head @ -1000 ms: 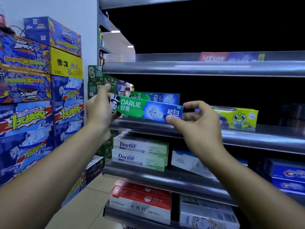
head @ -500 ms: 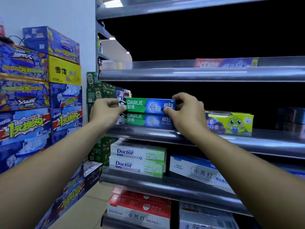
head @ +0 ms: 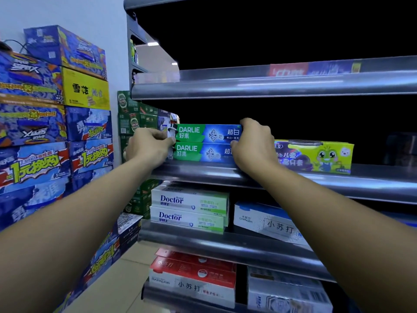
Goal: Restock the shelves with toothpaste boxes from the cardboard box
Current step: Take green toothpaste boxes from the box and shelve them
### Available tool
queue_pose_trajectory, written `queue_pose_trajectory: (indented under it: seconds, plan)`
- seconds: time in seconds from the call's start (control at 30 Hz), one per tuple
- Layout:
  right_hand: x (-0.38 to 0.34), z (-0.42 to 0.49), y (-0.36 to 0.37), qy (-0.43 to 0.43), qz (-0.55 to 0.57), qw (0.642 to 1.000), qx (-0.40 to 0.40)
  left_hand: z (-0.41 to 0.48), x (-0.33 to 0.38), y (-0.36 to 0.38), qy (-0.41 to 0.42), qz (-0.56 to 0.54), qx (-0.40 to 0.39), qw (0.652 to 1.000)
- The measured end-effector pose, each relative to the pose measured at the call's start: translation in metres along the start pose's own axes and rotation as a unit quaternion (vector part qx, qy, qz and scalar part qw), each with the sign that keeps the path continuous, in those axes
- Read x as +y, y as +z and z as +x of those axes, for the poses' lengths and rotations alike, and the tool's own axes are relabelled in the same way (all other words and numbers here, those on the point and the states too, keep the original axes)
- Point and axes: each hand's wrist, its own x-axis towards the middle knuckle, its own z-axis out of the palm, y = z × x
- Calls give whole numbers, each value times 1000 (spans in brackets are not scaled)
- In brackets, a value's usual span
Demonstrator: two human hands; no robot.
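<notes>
Shop shelving, middle shelf [head: 338, 184] left end | top Darlie box [head: 203, 133] sits on lower Darlie box [head: 198, 152] | left hand [head: 149, 145], right hand [head: 255, 143] pinch its ends | release pending; cardboard box unseen, remainder unknown

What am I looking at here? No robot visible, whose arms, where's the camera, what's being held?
No machine: a person's two bare arms, filmed by a wide-angle camera on their head, looking forward and down. The left hand and right hand grip the ends of the top Darlie box, which sits on a second Darlie box on the metal shelf. Right of them stands a green children's toothpaste box. Doctor boxes lie on the shelf below; drink cartons are stacked at left.
</notes>
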Motion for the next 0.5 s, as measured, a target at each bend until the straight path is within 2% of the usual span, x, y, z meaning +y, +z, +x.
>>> queue_pose_trajectory:
  seconds: [0.07, 0.13, 0.2, 0.27, 0.33, 0.4, 0.5]
  plan:
    - [-2, -5, -1, 2, -15, 1000, -6, -2, 0, 1, 8, 12, 11, 1000]
    - [-6, -14, -5, -12, -36, 999, 5, -12, 1, 0, 45, 43, 56, 997]
    - [-6, -31, -15, -64, -58, 996, 38, -27, -1, -7, 110, 47, 116, 986]
    - [0, -53, -26, -129, -40, 988, 80, -48, -11, -15, 181, 10, 144, 973]
    - [13, -86, -30, -156, -13, 984, 89, -81, -30, -17, 266, -30, 120, 956]
    - [33, -126, -28, -153, -11, 986, 60, -129, -55, -16, 338, -65, 88, 935]
    - [65, -185, -20, -126, -12, 992, -20, -205, -96, -8, 363, -79, 29, 928]
